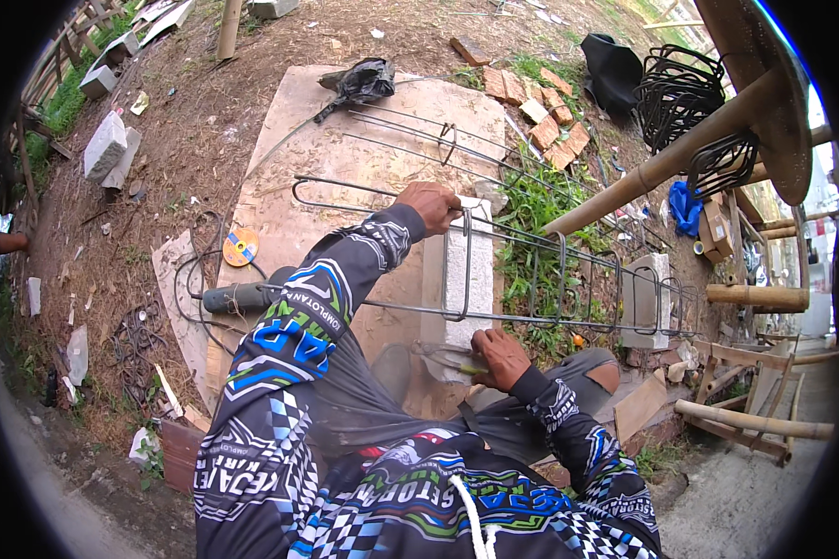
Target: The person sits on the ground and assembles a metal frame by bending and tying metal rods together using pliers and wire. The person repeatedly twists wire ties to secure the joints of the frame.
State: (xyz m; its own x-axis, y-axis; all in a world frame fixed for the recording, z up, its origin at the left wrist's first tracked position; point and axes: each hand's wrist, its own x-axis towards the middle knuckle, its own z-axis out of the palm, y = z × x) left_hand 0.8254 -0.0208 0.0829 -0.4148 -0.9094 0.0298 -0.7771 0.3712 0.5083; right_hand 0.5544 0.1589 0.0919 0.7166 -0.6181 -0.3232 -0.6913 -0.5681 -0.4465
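Gripped by the left hand point(429, 202) at its top bar, the rebar cage point(494, 270) lies across a concrete block point(480, 279); right hand point(500, 358), clenched on a small tool, is best kept steady at the lower bar.

Left hand point(429, 203) was extended forward, fingers clenched; right hand point(500, 358) was held low and close, fingers curled.

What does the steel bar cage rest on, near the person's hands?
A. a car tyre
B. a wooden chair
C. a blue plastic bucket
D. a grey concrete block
D: the rebar cage lies across an upright grey concrete block, with the left hand gripping a top bar just above it.
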